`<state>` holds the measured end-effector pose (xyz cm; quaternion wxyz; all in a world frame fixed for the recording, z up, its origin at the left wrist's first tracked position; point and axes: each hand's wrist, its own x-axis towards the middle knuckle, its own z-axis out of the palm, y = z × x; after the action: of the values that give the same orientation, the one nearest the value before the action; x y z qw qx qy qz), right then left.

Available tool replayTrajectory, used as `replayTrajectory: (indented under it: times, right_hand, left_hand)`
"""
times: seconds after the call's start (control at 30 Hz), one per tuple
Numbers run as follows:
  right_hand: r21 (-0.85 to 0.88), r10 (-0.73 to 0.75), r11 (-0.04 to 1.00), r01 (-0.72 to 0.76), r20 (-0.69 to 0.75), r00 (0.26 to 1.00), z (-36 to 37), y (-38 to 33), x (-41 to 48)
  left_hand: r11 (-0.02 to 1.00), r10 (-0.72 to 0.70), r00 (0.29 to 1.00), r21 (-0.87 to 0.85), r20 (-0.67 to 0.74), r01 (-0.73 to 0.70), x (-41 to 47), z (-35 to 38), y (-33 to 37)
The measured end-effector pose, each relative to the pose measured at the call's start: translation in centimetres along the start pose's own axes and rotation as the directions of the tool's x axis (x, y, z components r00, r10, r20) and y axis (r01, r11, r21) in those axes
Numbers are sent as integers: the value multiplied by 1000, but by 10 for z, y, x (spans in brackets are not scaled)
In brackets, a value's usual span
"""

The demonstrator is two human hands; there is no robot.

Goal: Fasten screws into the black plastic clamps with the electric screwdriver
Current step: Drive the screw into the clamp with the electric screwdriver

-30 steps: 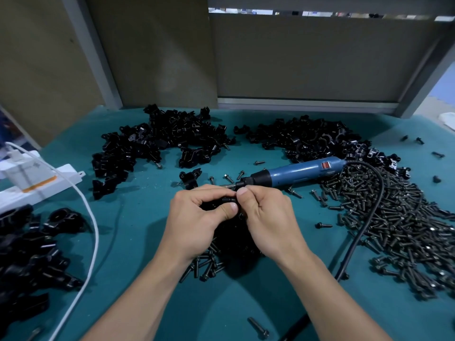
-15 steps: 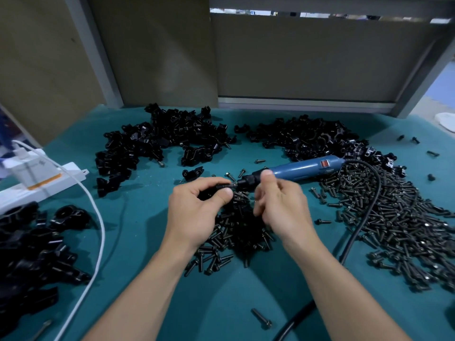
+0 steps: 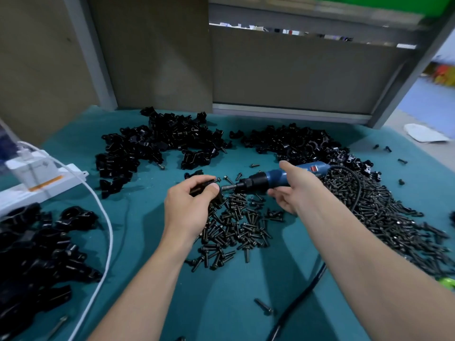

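Curled fingers (image 3: 197,180) of the left hand (image 3: 189,210) grip one black plastic clamp (image 3: 200,187), glossy and angular and mostly hidden in the grasp, over the middle of the teal desk (image 3: 147,242). Just right of the thumb, the steel bit of the single electric screwdriver (image 3: 273,179) points at the clamp; I cannot tell whether they touch. The tool is a smooth blue cylinder with a black nose. The right hand (image 3: 298,190) is spread about its barrel, thumb straight above and fingers loose beneath, not closed on it. One black rubbery cord (image 3: 360,190) loops from the tool's rear. Three clamp heaps lie on the desk: at the left edge (image 3: 37,262), toward the far left corner (image 3: 157,146), and along the far edge (image 3: 295,141). Two heaps of slim dark screws lie below the hands (image 3: 234,227) and toward the right edge (image 3: 389,212).
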<state>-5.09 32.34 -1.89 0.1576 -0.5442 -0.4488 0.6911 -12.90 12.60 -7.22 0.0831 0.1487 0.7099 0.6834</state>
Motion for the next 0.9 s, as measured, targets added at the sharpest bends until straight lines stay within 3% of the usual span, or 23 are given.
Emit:
replayTrajectory:
  times: [0.17,0.33,0.47,0.57,0.63,0.7,0.77,0.9]
  right_hand:
    - [-166,66,983,-76,-62,996,23,-17,9]
    - [66,199,979,-192,-120,973,19,-13,13]
    - [-71,141,987,-146,-79,987,23,-12,10]
    - [-228,-58,972,55,-6,998,21,-17,9]
    - [-242,-136,960,139,28,990,16,-18,16]
    - [-137,-92,987,90,-9,996,15,-17,17]
    - [82,-39,995,50,-122,992,16,-15,15]
    - [346,-179,915,206,-108,978,4,-7,15]
  left_hand:
    - [997,-48,999,-53,24,49,1,1,-2]
    - [994,-58,998,-88,17,59,6,-6,-1]
    - [996,-54,998,-71,13,54,3,-9,-3]
    - [996,-61,998,-61,-3,61,0,-8,-5]
    - [995,-74,997,-61,-6,74,-3,-8,-5]
    - [993,-90,996,-74,-15,88,-4,-9,-5]
    - [992,-99,995,-81,-28,96,-1,-11,-3]
    - [992,-107,994,-71,-22,105,1,-10,-1]
